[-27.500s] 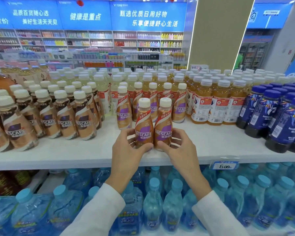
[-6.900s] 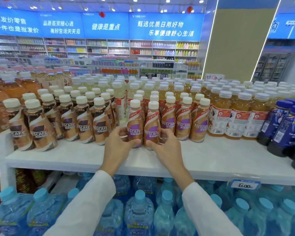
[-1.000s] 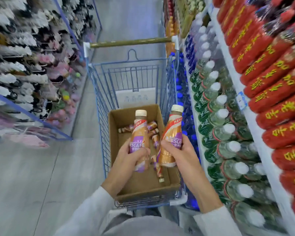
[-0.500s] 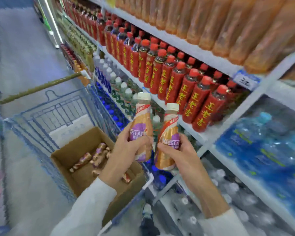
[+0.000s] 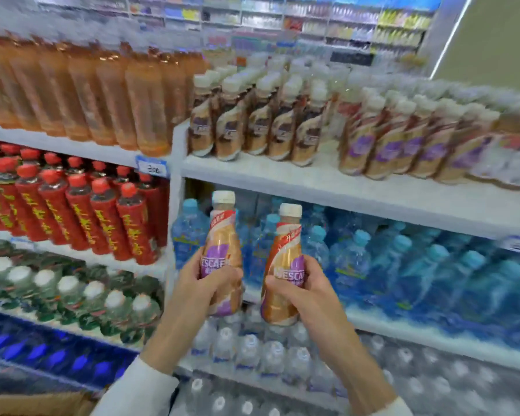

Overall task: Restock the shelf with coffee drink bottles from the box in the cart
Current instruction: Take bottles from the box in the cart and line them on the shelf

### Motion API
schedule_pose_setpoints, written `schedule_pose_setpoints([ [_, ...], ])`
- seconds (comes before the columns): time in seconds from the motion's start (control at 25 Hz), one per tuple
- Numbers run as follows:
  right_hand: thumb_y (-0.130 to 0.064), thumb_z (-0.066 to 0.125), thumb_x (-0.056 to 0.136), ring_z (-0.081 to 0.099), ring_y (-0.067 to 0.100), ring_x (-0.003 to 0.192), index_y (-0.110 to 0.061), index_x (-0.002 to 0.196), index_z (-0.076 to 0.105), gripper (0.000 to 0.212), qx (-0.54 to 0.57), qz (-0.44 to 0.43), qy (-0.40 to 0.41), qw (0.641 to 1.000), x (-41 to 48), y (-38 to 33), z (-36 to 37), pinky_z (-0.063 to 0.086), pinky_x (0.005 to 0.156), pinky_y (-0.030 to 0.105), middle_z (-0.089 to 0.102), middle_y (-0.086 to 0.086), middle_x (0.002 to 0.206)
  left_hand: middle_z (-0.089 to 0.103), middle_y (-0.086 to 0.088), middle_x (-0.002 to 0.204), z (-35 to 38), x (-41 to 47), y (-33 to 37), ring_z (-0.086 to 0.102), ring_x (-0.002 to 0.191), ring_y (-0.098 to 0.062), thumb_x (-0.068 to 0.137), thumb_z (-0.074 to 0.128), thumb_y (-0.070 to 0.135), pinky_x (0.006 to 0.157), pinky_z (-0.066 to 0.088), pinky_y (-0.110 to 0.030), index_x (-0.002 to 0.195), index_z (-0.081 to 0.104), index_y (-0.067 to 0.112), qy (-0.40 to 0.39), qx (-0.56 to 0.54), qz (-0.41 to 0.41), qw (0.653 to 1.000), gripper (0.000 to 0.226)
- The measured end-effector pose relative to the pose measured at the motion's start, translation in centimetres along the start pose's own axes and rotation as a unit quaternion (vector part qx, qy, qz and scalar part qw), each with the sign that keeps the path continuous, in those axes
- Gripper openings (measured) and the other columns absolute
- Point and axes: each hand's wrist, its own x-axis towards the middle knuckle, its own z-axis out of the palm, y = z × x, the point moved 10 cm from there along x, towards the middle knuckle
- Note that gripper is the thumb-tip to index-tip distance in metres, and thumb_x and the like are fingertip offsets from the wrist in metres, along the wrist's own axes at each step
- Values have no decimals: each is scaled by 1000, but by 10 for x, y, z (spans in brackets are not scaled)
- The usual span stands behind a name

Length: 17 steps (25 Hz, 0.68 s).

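Low in the middle of the frame, the left hand (image 5: pixel 203 283) holds the left coffee bottle (image 5: pixel 222 241) and the right hand (image 5: pixel 306 288) holds the right coffee bottle (image 5: pixel 285 250). The fingers (image 5: pixel 228 274) are curled round each one. Both stand upright, side by side. Behind them are blue water bottles (image 5: pixel 403 265). Higher up, the white shelf (image 5: pixel 342 193) holds more coffee bottles (image 5: pixel 403 145).

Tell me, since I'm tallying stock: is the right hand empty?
No, the right hand grips a coffee bottle around its lower half.
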Motion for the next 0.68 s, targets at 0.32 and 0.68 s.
schedule_pose_setpoints([
  [0.32,-12,78,83,69,10,85,-22,111,61,35,-4,-81,87,993,12,-70,-213,56,76,23,75,-4,94,74,-17,91,237,34,21,70,75,-20,63,85,18,63,59,-28,104,67,13,-105,26,63,992,44],
  [0.68,-14,81,81,65,-5,97,-28,128,46,59,-62,-219,160,961,93,-162,-340,51,81,17,65,-13,115,71,6,111,384,109,79,69,97,-8,72,89,26,83,57,-26,118,63,28,-88,126,201,967,53],
])
